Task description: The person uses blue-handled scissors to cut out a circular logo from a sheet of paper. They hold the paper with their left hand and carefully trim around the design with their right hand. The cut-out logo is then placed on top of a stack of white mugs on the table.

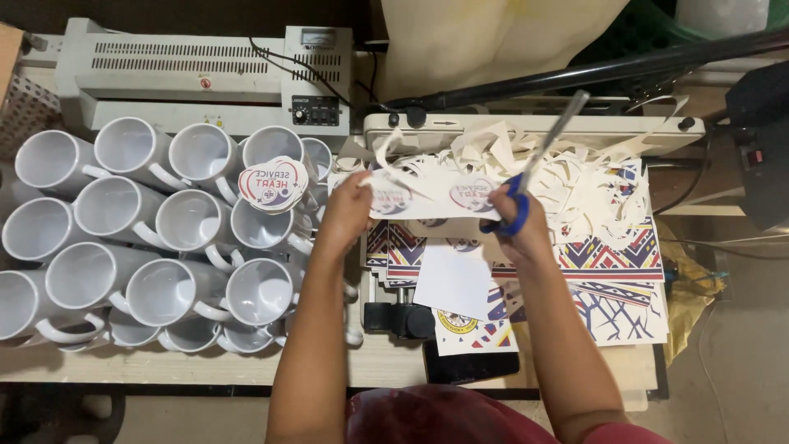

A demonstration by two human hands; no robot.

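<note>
- I see the left hand at frame centre, fingers pinched on the left end of a paper strip.
- The strip lies with its long axis left to right across the frame, held above the bench between both hands. It carries round printed emblems; I cannot tell which edge is cut.
- The right hand grasps blue-handled scissors at the strip's right end.
- The scissors' long axis runs diagonally, blades pointing to the upper right of the frame. The blades are blurred; I cannot tell whether they are parted.
- Paper offcuts are piled right of centre, over patterned sheets.
- White mugs lie on their sides at left, mouths toward the camera.
- A stack of cut emblems rests on the mugs.
- A laminator stands at upper left.
</note>
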